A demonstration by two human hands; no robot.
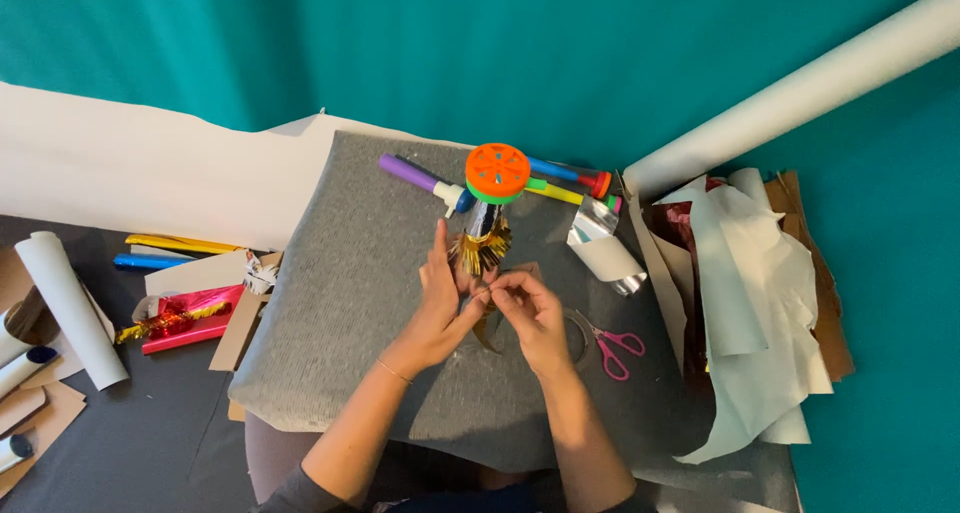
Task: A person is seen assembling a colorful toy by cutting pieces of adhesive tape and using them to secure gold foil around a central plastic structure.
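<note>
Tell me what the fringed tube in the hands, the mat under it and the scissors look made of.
Fringed tube: shiny metallic foil, silver body, gold fringe, mirror glints. Mat: grey felt or similar fabric, matte, finely textured. Scissors: glossy pink handles, probably plastic; blades look metal, too small to confirm.

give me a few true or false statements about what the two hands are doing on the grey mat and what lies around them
1. Both hands, the left hand and the right hand, meet at the lower end of a silver tube with a gold foil fringe. True.
2. The silver tube is topped by a round orange and green perforated cap. True.
3. The pink-handled scissors are held in the right hand. False: they lie on the grey felt mat, to the right of that hand.
4. A purple-capped marker lies behind the tube. True.
5. The long white paper roll lies at the left edge of the view. False: it runs across the upper right.
</note>
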